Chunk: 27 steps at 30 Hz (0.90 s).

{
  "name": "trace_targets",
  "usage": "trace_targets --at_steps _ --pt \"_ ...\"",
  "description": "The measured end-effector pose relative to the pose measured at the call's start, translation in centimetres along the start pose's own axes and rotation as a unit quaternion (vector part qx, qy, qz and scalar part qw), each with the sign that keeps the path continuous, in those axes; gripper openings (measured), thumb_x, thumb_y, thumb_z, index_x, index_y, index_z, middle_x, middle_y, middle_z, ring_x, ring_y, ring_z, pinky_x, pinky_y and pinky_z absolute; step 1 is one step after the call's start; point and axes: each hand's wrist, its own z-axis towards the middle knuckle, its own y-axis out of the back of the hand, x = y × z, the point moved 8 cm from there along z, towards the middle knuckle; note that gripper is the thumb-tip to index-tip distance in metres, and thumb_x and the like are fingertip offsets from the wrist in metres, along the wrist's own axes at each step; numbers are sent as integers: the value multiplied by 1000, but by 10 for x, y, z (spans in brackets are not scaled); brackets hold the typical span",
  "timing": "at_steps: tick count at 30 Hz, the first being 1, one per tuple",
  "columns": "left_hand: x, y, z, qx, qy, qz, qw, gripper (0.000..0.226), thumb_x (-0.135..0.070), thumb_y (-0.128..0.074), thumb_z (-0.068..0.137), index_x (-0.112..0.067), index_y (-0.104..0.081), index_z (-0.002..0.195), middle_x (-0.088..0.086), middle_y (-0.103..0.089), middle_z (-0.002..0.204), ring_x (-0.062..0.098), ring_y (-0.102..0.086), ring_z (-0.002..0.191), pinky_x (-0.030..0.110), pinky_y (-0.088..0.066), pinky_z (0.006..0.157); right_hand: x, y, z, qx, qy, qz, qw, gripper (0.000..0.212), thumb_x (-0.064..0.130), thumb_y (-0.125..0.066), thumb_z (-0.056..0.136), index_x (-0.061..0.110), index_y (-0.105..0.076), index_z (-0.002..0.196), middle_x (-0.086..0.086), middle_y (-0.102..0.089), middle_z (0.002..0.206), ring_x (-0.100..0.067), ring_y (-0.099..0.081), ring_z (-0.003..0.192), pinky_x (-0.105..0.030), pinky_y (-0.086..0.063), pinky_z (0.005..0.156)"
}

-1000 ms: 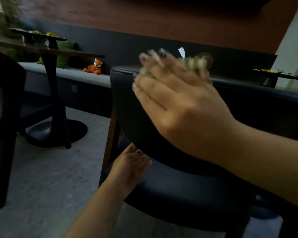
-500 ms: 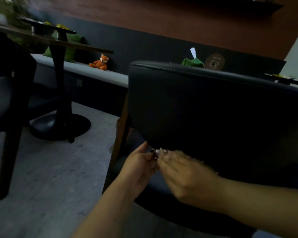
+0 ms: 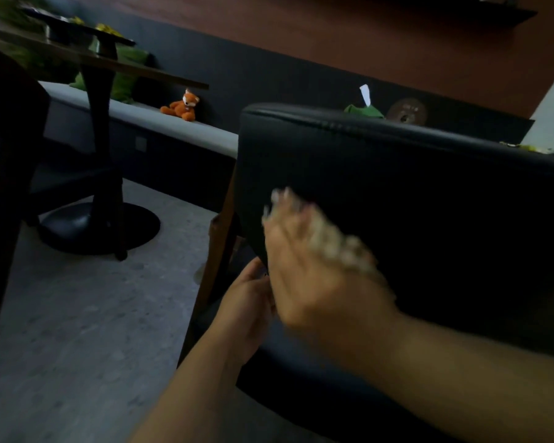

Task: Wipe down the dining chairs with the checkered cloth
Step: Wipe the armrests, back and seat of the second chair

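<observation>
A black padded dining chair (image 3: pixel 429 193) fills the right half of the view, seen from behind its backrest. My right hand (image 3: pixel 304 266) lies against the lower left of the backrest and holds the bunched, pale checkered cloth (image 3: pixel 343 247) to the leather. The hand and cloth are blurred by motion. My left hand (image 3: pixel 243 302) sits just below, at the bottom left corner of the backrest by the wooden leg (image 3: pixel 218 247). Its fingertips are hidden behind my right hand.
A pedestal table (image 3: pixel 100 129) with a round black base stands at left, with another dark chair (image 3: pixel 0 161) at the far left edge. A grey bench (image 3: pixel 147 118) along the wall carries an orange fox toy (image 3: pixel 183 107) and green cushions (image 3: pixel 122 75). Grey floor (image 3: pixel 77 330) lies between.
My right hand swept with the cloth from the top of the backrest down to its bottom edge, and now has come partway up the back. My left hand stayed low by the seat.
</observation>
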Motion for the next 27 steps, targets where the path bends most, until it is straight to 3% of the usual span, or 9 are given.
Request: trace_targets --at_steps 2,7,9,11,15,17,21,23,27 --pt "-4 -3 -5 7 13 -25 1000 29 -20 -60 80 -21 -72 106 3 -76 97 16 -73 87 31 -61 77 32 -25 -18 60 65 -4 996 47 18 -42 92 -8 -49 131 -28 -50 133 -38 -52 122 -41 -44 102" --pt "-3 14 -2 -37 49 -51 997 42 0 -39 101 -11 -49 141 16 -69 117 33 -65 112 51 -39 110 57 -45 -32 179 205 -68 960 47 -13 -6 88 -36 -28 122 -54 -31 126 -59 -40 121 -50 -44 100" --pt "-5 14 -3 -18 55 -55 997 40 -1 -39 101 -12 -55 136 13 -72 108 28 -69 101 44 -47 103 58 -39 -24 228 230 -22 946 47 -12 -1 89 -35 -18 126 -57 -22 128 -62 -34 123 -54 -41 102" --pt "-7 14 -5 -4 56 -41 998 35 -4 -40 100 -16 -63 124 6 -76 95 19 -73 86 34 -59 81 35 -22 1 240 142 79 957 47 5 -16 99 -21 -20 138 -44 -27 140 -54 -37 128 -53 -42 101" --pt "1 17 0 -15 58 -89 994 43 1 -34 100 -15 -58 131 5 -73 103 17 -69 86 36 -51 83 -44 40 68 8 -51 86 995 45 8 -23 100 -10 -38 138 -32 -44 138 -46 -46 125 -54 -40 103" --pt "7 15 2 -2 67 -130 989 46 0 -31 100 -18 -58 132 5 -73 103 16 -71 84 36 -50 82 -62 47 81 -14 -88 -2 996 40 0 -28 98 -12 -47 131 -33 -51 131 -47 -47 124 -53 -35 108" --pt "9 14 4 7 45 -123 991 39 2 -37 97 -7 -60 128 6 -75 94 16 -72 81 30 -59 67 -10 9 61 66 -12 -64 996 47 2 -27 90 -6 -58 124 -29 -59 122 -40 -61 110 -42 -53 90" --pt "8 15 2 4 32 -107 994 30 -5 -50 88 -11 -75 104 2 -76 84 13 -73 73 25 -57 58 28 -16 39 126 56 -58 989 49 5 -26 89 -4 -55 127 -28 -53 130 -38 -59 114 -38 -54 90" --pt "2 12 -3 33 27 -121 992 31 -20 -60 72 -24 -79 96 5 -76 97 15 -74 85 24 -57 61 66 -56 12 254 143 4 957 48 1 -18 95 -27 -14 134 -49 -15 140 -57 -29 130 -53 -42 102"
